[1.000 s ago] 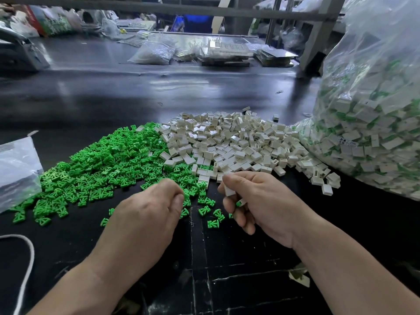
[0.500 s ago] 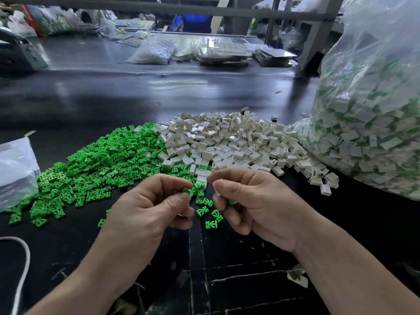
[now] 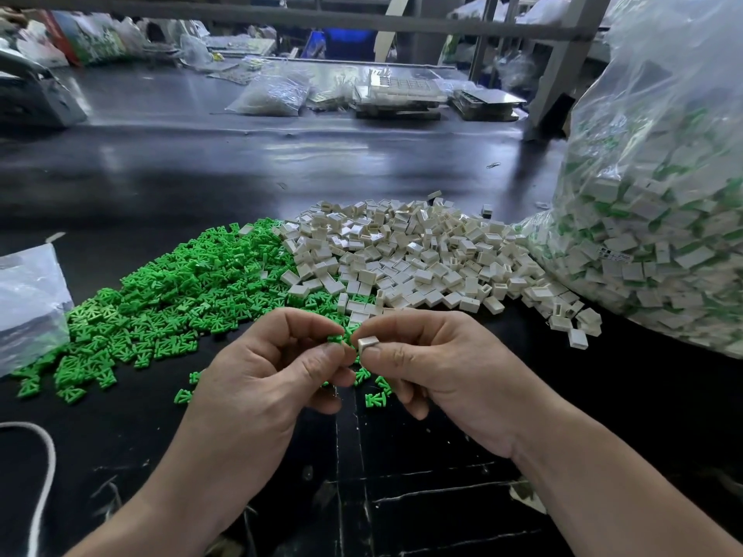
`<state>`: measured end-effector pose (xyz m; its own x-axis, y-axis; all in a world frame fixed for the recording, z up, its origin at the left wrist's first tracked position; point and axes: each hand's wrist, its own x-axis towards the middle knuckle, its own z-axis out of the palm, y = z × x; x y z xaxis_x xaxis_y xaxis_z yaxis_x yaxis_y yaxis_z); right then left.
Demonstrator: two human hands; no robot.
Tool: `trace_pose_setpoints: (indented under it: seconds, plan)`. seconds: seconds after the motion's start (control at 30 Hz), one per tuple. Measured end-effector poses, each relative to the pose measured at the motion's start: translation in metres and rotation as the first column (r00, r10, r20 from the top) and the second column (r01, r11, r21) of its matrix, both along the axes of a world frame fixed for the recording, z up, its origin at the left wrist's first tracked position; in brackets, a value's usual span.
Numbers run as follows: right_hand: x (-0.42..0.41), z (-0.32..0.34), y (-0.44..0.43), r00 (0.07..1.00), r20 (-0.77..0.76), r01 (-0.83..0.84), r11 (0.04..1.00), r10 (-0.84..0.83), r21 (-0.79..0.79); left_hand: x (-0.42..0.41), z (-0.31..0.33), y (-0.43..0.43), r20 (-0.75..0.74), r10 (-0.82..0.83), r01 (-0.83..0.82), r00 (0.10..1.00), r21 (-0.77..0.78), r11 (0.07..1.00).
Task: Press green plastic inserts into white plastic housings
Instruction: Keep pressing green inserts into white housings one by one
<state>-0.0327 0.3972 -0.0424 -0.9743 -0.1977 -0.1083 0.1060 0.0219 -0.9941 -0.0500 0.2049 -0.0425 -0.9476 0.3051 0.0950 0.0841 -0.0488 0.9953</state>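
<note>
Both hands have met: left hand [image 3: 257,379] pinches an insert [image 3: 336,338], right hand [image 3: 434,363] a housing [image 3: 368,342]; tilted entry could jam it.

Here's a small green plastic insert [image 3: 335,338], pinched in the fingers of the left hand [image 3: 273,379]. It's just beside a small white box-shaped plastic housing [image 3: 368,342] gripped by the right hand [image 3: 438,367], and the two almost meet above the dark desk [image 3: 402,456]. Beyond them, on the left, spreads a wide heap of loose green inserts [image 3: 181,295]. A heap of loose white housings [image 3: 410,259] lies to its right, edges mingling. A few stray green inserts [image 3: 376,399] lie flat beneath the hands.
</note>
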Motion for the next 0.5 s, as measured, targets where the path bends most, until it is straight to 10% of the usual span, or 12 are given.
trace_pose_setpoints:
  seconds: [0.27, 0.5]
  plan:
    - [0.0002, 0.0027, -0.0070, 0.988, 0.143, 0.010, 0.911, 0.054, -0.413, 0.0021, 0.0006, 0.0019, 0.025, 0.017, -0.019, 1.000, 0.047, 0.999]
    - [0.0027, 0.0031, -0.0097, 0.994, 0.099, -0.023, 0.964, 0.051, -0.265, 0.0037, 0.0020, 0.0008, -0.022, 0.023, -0.023, 0.999, 0.012, 1.000]
